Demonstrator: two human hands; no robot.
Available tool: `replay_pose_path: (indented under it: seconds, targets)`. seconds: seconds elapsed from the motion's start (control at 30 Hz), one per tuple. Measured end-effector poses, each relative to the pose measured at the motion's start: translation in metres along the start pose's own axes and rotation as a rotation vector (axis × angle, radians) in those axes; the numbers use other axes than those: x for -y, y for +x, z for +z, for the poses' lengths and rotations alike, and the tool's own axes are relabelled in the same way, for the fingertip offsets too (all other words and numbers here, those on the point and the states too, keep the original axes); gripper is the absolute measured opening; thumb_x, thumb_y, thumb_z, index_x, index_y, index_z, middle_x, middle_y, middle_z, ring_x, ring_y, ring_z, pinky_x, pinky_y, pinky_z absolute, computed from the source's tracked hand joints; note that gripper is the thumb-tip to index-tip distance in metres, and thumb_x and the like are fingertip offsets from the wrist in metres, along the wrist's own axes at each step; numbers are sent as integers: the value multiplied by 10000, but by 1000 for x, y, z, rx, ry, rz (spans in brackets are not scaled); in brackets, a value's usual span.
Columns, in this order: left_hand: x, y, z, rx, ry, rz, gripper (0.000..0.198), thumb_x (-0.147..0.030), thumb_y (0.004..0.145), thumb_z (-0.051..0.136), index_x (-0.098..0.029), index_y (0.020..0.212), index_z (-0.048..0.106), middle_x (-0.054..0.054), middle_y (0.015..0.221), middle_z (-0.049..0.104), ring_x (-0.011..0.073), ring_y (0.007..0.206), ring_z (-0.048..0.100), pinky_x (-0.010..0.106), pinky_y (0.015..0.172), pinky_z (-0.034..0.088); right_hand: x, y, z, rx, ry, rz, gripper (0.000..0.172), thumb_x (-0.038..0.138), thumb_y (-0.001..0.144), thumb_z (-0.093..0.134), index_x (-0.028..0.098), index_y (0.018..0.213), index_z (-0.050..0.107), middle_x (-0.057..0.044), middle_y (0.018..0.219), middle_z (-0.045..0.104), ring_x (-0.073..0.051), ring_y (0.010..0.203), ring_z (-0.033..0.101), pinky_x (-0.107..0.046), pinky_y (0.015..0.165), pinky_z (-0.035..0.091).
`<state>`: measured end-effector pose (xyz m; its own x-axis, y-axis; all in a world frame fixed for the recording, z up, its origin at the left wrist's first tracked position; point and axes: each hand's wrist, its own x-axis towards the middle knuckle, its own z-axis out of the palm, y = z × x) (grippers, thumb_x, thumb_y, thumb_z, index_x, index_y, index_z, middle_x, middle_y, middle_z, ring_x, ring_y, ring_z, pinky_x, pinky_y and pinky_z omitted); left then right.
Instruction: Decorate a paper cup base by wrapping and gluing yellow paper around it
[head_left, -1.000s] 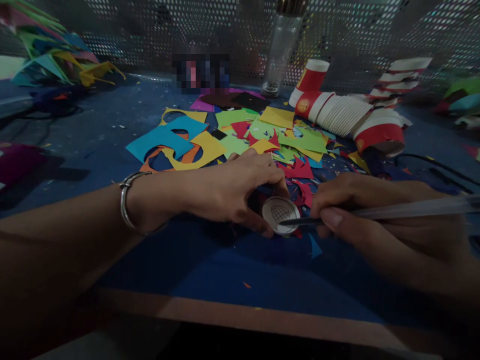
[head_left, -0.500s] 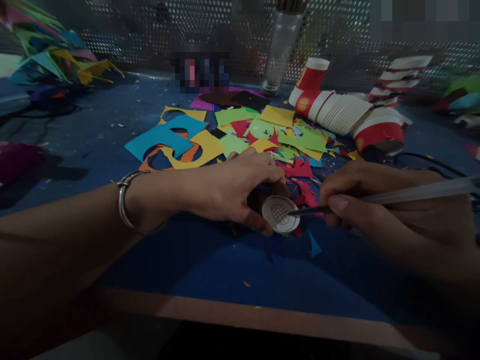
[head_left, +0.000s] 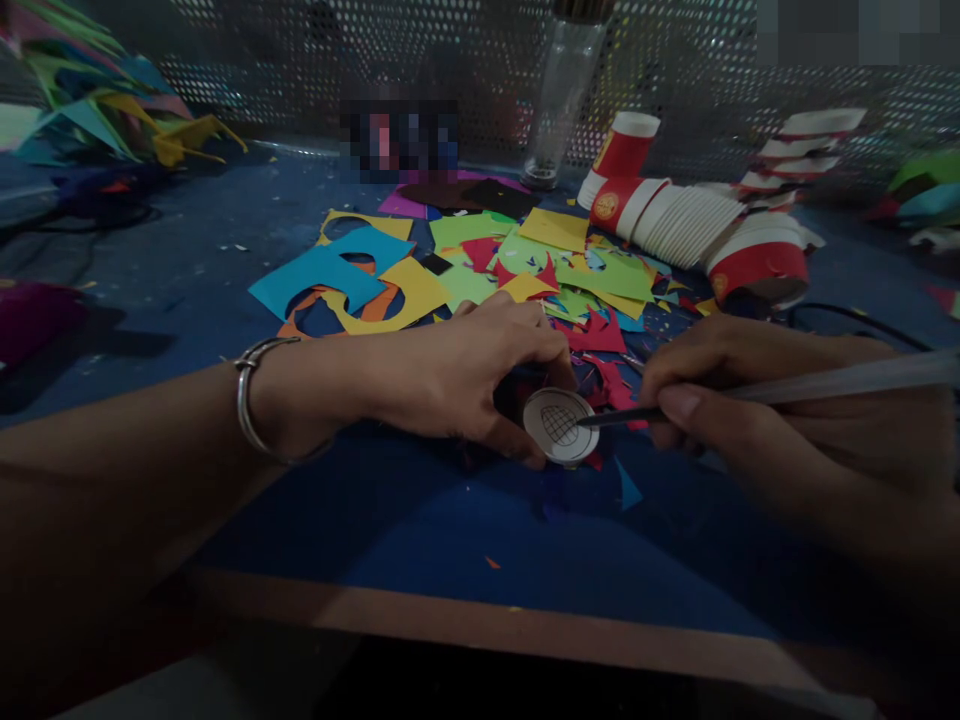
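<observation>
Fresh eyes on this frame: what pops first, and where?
Probably the bright paper scraps spread across the middle of the blue table, then the red-and-white paper cups farther back on the right. Nearer, the left hand holds a grid-marked white disc, and the right hand a pen, its tip at that disc.

You've got a glossy metal bracelet (head_left: 243,402) at 9 o'clock, smooth translucent plastic pen barrel (head_left: 840,381) at 3, matt paper-looking white disc (head_left: 556,428) at 4, perforated metal panel (head_left: 465,60) at 12.
</observation>
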<state>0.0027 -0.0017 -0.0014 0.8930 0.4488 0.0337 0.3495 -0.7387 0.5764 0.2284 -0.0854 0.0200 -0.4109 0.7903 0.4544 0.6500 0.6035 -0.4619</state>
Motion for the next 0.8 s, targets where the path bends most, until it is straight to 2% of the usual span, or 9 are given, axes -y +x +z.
replay_pose_path:
  seconds: [0.1, 0.23, 0.33, 0.67, 0.8]
  targets:
    - [0, 0, -1, 3, -1, -10, 465, -447, 750, 878, -218, 1114, 703, 84, 1131, 620, 280, 1081, 537, 386, 923, 403, 2, -2, -1, -27, 36, -22, 221, 89, 843, 533, 271, 749, 615, 66, 600, 651, -91, 459, 575, -231, 424, 420]
    - [1, -1, -2, -16, -13, 1, 454, -437, 754, 872, -231, 1118, 695, 82, 1153, 628, 278, 1099, 534, 385, 931, 417, 7, -2, -4, 60, 41, -1, 222, 95, 858, 522, 275, 754, 601, 60, 572, 644, -112, 442, 588, -241, 409, 434]
    - [2, -1, -2, -19, -17, 22, 456, -433, 752, 872, -228, 1116, 691, 85, 1167, 632, 282, 1118, 530, 387, 945, 417, 8, -1, -3, 74, 76, -18, 224, 81, 844, 519, 272, 743, 580, 67, 573, 636, -104, 446, 591, -223, 425, 454]
    - [-1, 1, -3, -7, -14, -15, 456, -432, 737, 883, -223, 1100, 700, 88, 1147, 619, 293, 1100, 531, 398, 927, 416, 6, 1, -2, 83, 39, -25, 219, 75, 831, 523, 262, 728, 574, 74, 556, 630, -86, 437, 581, -198, 421, 444]
    - [0, 0, -2, -4, -6, -7, 461, -437, 744, 881, -222, 1111, 702, 90, 1137, 617, 291, 1098, 532, 393, 919, 415, 3, 2, -2, 34, 14, -24, 220, 82, 825, 530, 271, 734, 599, 70, 550, 634, -99, 419, 568, -227, 397, 424]
